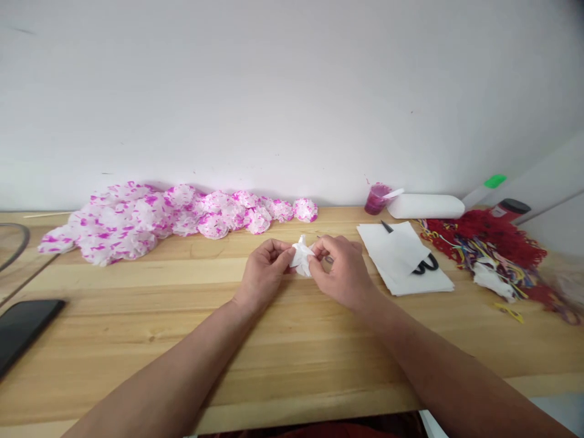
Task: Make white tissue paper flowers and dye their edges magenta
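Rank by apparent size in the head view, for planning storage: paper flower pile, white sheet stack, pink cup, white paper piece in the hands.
1. paper flower pile
2. white sheet stack
3. pink cup and white paper piece look alike; the cup is farther from the camera, so I leave them unranked.

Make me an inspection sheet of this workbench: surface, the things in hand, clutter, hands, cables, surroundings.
Surface: light wooden table, plank grain showing.
Job's things: white tissue paper, crumpled, held between both hands.
Clutter: pink-and-white paper flowers piled along the wall, left; white sheets with black scissors lying on them, right; pink cup; white roll; red thread tangle; black phone at the left edge.
Grippers: left hand and right hand both pinch the paper with their fingers.
Cables: nothing seen.
Surroundings: plain white wall behind the table.
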Available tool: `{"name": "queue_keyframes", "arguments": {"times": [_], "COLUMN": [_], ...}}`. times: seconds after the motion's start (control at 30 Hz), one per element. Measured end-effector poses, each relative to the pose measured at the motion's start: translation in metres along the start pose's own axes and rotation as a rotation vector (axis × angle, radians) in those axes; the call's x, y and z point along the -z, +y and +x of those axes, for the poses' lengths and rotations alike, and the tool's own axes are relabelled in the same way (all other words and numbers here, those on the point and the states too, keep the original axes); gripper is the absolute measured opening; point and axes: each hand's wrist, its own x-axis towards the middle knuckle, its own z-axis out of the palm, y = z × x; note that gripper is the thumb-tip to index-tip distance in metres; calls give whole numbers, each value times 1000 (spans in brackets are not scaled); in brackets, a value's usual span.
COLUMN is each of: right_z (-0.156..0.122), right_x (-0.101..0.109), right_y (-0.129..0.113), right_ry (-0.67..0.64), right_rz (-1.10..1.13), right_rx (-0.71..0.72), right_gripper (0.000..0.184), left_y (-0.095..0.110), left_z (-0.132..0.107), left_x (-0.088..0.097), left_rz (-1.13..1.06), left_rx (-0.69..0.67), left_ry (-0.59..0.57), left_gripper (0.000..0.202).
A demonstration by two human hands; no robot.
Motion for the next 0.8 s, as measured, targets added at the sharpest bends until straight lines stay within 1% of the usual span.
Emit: {"name": "queue_keyframes", "arguments": {"times": [0.07,0.2,0.27,0.37,0.43,0.53,0.63,0.7,0.8], "right_z": [0,1,2,4,4,3,2,2,2], "right_x": [1,1,0,-1,-2,-2,-2,-2,-3], "right_y": [-2,-3,-1,3,3,1,-1,0,1], "right_ry": [-23,-24,-39,-65,-63,-42,-41,-42,-54], "right_rz": [13,86,155,244,250,190,153,167,239], "right_rx": [-30,-76,-107,-147,-140,-58,-3,-34,-97], "right_gripper": [8,10,7,10,9,8,10,10,8], "left_y": [-1,-1,-1,-1,1,2,0,-2,-5], "left_z": [0,-5,-7,-7,-7,-6,-5,-3,1], "left_x": [0,-1,-2,-2,-1,0,1,1,1], "left_rz": [58,310,364,272,207,221,211,149,82], "left_rx": [-66,-233,-262,-233,-211,-189,-112,-82,-93], "left_ry": [1,-2,-5,-17,-26,-45,-55,-23,52], "left_gripper": [25,14,12,14,18,24,25,27,27]}}
